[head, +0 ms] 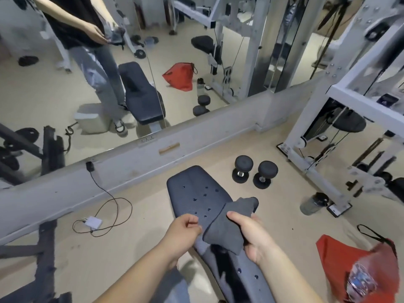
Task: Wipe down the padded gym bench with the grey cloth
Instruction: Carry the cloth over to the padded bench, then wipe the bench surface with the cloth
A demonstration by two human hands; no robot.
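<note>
The dark padded gym bench (196,193) runs from the lower middle of the view up toward the mirror wall, with small holes in its pad. Above its middle I hold the grey cloth (227,226) crumpled between both hands. My right hand (251,235) grips the cloth's right side, thumb on top. My left hand (183,230) pinches its left edge with fingers curled. The cloth hangs over the bench pad; whether it touches the pad is unclear.
Two black dumbbells (254,171) stand on the floor right of the bench. A dark bottle (312,203) lies by the white cable machine frame (317,171). A red bag (349,265) sits lower right. A white charger and cable (94,221) lie left. A large mirror (109,73) reflects the room.
</note>
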